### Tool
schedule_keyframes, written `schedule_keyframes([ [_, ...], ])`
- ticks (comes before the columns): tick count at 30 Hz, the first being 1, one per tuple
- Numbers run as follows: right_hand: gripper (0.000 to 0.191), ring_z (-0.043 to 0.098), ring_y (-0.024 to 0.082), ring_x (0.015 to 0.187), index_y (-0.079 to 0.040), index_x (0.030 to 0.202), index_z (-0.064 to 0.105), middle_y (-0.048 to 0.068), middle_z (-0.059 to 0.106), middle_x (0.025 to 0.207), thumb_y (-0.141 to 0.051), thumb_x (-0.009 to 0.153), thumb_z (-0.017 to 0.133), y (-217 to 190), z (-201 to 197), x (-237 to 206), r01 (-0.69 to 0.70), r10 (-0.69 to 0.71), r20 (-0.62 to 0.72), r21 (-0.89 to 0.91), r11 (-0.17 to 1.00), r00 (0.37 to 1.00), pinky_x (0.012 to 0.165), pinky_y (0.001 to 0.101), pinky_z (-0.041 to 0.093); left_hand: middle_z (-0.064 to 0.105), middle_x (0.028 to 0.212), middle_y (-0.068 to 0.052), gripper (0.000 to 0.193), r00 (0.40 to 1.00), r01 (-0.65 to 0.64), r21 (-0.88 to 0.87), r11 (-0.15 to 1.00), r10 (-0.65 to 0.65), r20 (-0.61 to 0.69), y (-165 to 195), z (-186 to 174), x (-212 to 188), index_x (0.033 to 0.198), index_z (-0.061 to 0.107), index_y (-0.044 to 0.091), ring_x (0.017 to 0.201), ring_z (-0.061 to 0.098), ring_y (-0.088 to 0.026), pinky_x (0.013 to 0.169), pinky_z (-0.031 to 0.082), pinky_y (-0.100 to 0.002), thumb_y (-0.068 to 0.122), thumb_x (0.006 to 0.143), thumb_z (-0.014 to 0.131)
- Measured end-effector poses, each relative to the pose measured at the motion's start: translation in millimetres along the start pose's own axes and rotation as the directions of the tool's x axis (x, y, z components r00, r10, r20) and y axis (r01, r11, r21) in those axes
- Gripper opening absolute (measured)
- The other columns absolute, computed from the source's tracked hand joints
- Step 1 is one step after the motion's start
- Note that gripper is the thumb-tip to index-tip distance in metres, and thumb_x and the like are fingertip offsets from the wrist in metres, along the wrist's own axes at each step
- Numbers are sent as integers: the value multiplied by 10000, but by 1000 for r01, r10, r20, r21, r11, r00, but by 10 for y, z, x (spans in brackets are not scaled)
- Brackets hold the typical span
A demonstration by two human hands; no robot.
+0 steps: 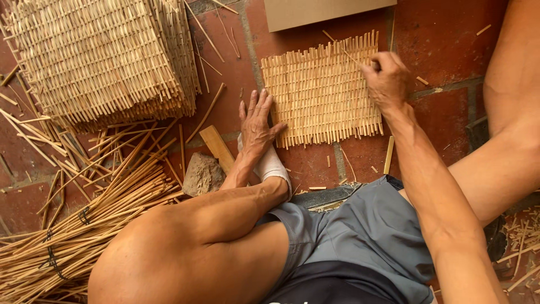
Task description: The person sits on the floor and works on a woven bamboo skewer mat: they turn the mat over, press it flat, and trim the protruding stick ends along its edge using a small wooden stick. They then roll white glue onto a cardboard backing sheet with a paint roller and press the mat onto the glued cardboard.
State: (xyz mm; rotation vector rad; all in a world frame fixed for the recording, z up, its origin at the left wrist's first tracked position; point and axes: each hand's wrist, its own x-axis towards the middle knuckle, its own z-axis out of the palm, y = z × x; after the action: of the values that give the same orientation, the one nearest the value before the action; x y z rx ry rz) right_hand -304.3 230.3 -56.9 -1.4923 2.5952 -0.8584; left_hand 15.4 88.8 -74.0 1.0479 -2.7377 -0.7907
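Note:
A small woven bamboo mat (320, 93) lies flat on the red tile floor in front of me. My left hand (256, 121) rests with spread fingers on the floor, pressing against the mat's left edge. My right hand (386, 79) is at the mat's upper right corner, fingers pinched on a thin bamboo strip (344, 52) that lies slanted over the top of the weave. My bent left knee and grey shorts fill the lower part of the view.
A tall stack of finished woven mats (101, 59) sits at upper left. Bundles of tied bamboo sticks (84, 219) lie at lower left. A flat wooden piece (216, 147) and a stone (202, 174) lie by my left wrist. A board (320, 11) lies behind the mat.

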Motion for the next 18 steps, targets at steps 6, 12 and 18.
schedule_keyframes([
  [6, 237, 411, 137, 501, -92, 814, 608, 10, 508, 625, -112, 1050, 589, -81, 124, 436, 105, -72, 271, -106, 989, 960, 422, 313, 338, 352, 1646, -63, 958, 1000, 6, -3, 1000, -6, -9, 4, 31, -7, 1533, 444, 144, 1549, 227, -249, 1285, 77, -514, 492, 755, 880],
  [12, 187, 505, 98, 545, -90, 860, 683, 40, 647, 722, -133, 1021, 596, 392, -503, 459, -47, 38, 253, 30, 998, 967, 483, 279, 420, 323, 1663, -58, 931, 998, 19, 60, 998, -22, 50, -35, 83, -11, 1548, 431, 150, 1557, 199, -247, 1280, 44, -508, 555, 802, 811],
  [18, 186, 700, 189, 707, 48, 1098, 706, 167, 739, 855, -94, 998, 642, 825, -1011, 258, -327, 327, 30, 2, 945, 945, 677, 383, 553, 312, 1649, -75, 928, 996, 32, 96, 995, -40, 84, -15, 90, -8, 1525, 433, 139, 1545, 185, -253, 1266, 33, -526, 596, 795, 779],
])
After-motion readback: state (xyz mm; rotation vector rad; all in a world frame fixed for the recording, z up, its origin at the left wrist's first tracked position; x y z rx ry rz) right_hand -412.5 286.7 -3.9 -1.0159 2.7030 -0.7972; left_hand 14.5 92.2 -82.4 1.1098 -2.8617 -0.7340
